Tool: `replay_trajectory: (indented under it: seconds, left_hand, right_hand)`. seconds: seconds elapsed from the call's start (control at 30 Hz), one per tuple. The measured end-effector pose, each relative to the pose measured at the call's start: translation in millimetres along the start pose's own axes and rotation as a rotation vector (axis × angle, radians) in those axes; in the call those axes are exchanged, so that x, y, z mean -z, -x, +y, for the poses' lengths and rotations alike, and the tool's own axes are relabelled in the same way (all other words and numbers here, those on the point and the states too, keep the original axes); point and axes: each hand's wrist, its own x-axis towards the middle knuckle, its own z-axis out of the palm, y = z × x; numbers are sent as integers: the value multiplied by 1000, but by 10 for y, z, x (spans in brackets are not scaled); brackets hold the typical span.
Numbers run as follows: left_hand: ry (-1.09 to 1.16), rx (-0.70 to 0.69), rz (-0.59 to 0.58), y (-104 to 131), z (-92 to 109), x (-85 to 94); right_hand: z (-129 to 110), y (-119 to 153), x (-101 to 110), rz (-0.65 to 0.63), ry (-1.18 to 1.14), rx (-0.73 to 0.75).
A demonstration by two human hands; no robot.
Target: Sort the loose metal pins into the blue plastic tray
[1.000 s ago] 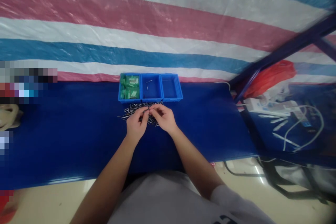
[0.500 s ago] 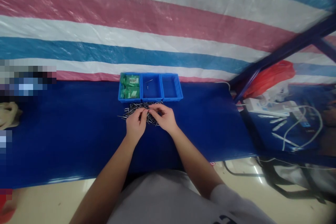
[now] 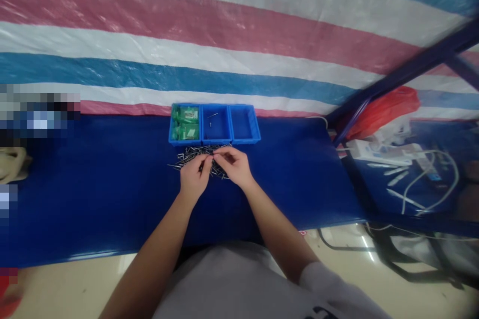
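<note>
My left hand [image 3: 194, 173] is closed in a pinch, its thumb and forefinger nearly meeting those of my right hand [image 3: 235, 165]. The right hand pinches in the same way. What sits between the fingertips is too small to make out. Beneath and around both hands spreads a pile of thin metal pieces [image 3: 190, 152], dark and silver, resembling screws or rivets; the hands cover part of it. Just behind the pile stand three joined blue bins. The left bin [image 3: 170, 134] contains green packets [image 3: 188, 123]; the middle bin [image 3: 217, 132] and right bin [image 3: 245, 132] each show thin metal pieces.
A blue-covered table [image 3: 292, 179] carries everything, with a striped plastic sheet [image 3: 224, 50] behind it. At the right are a dark metal frame [image 3: 354, 117], a red bag [image 3: 389, 109], a white power strip [image 3: 377, 152] and loose cables. A beige object [image 3: 13, 164] lies far left.
The fingertips have shifted very slightly against each other. Both hands remain over the pile, and the bins look the same.
</note>
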Motion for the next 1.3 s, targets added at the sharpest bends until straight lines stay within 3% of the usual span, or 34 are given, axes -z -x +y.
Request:
replay_trajectory:
  seconds: [0.2, 0.37, 0.53, 0.97, 1.17, 1.3]
  left_hand:
    - [17, 32, 17, 13, -2, -7]
    - [-4, 39, 17, 13, -1, -14]
    - [-12, 35, 21, 15, 10, -10]
    - [-14, 33, 15, 12, 10, -12]
    - [-15, 28, 12, 11, 9, -17]
    - [-20, 25, 28, 15, 5, -19]
  right_hand:
    - [33, -54, 29, 2, -314, -86]
    - [44, -78, 54, 50, -392, -95]
    - [50, -90, 67, 89, -280, -104]
    - [169, -164, 128, 404, -108, -90]
    - [107, -159, 163, 364, -99, -5]
    - [82, -122, 203, 320, 173, 5]
